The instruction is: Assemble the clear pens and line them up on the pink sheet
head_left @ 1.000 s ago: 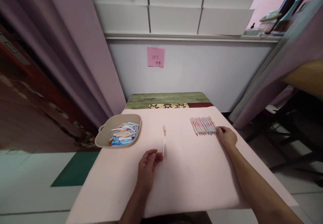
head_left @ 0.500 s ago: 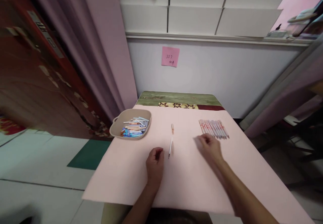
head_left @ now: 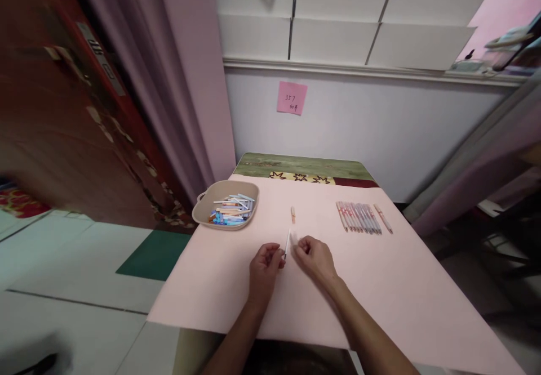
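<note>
A thin white pen refill (head_left: 288, 241) with a dark tip is at the middle of the pink-covered table. My left hand (head_left: 266, 259) has thumb and fingers pinched together at the refill's dark lower end. Just right of the refill, my right hand (head_left: 313, 254) is closed, its fingertips pressed together and smeared by motion. A pale blur shows at those fingertips; what they hold, if anything, I cannot make out. Beyond both hands lies a small peach pen part (head_left: 293, 214).
Several clear pens with reddish patterns (head_left: 359, 218) lie in a row on the right, with one pen (head_left: 383, 219) set slightly apart. On the left stands a beige basket (head_left: 198, 211) of blue, white and orange pen parts. A wall with a pink note (head_left: 291, 98) rises behind.
My right hand has moved left from beside the row of pens to beside the refill. My left hand has come slightly right, its fingers now at the refill's lower end.
</note>
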`<state>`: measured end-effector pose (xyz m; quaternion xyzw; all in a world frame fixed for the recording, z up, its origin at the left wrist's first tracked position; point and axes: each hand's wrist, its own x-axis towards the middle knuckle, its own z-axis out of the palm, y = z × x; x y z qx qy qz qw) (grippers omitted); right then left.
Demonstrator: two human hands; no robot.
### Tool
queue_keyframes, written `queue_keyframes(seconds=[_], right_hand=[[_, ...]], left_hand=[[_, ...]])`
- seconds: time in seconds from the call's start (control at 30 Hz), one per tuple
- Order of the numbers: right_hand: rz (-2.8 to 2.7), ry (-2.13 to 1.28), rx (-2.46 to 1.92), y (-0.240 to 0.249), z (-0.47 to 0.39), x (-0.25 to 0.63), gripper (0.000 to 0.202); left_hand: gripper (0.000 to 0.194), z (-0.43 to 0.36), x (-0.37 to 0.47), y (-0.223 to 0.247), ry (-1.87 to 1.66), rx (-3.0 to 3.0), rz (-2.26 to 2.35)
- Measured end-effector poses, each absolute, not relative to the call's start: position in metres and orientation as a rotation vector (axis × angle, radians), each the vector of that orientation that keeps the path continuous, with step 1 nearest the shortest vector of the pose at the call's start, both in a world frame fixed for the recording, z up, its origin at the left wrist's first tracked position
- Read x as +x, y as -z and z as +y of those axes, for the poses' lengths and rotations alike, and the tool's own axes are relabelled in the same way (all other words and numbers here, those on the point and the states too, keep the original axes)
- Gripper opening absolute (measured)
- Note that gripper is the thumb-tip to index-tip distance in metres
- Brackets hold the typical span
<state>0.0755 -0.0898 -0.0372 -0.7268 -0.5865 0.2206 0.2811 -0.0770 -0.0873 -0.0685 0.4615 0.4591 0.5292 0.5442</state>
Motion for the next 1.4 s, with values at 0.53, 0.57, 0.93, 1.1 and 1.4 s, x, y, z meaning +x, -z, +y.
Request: queue_keyframes(seconds=[0.53, 0.57, 0.93, 1.1, 1.4], right_hand=[[-0.998, 0.026, -2.509, 0.032, -0.068, 0.316, 0.045], [-0.983, 0.007, -2.550, 0.036, -0.068, 0.332, 0.043], [-1.206, -0.038, -2.550, 0.078, -0.056, 0.351, 0.032], [-1.233, -0.031, -2.555, 0.075, -0.055, 0.340, 0.033], [-1.171, 0.016, -2.567, 0.059, -0.062, 0.332, 0.038]], left_hand=[[0.026, -0.083, -0.078, 0.057, -1.276, 0.985, 1.071], [0.026, -0.083, -0.078, 0.057, -1.273, 0.989, 1.076], [0.025, -0.082, -0.077, 0.062, -1.266, 1.006, 1.095], [0.025, -0.081, -0.076, 0.064, -1.259, 0.981, 1.093], [0.028, -0.083, -0.077, 0.060, -1.305, 0.977, 1.091]])
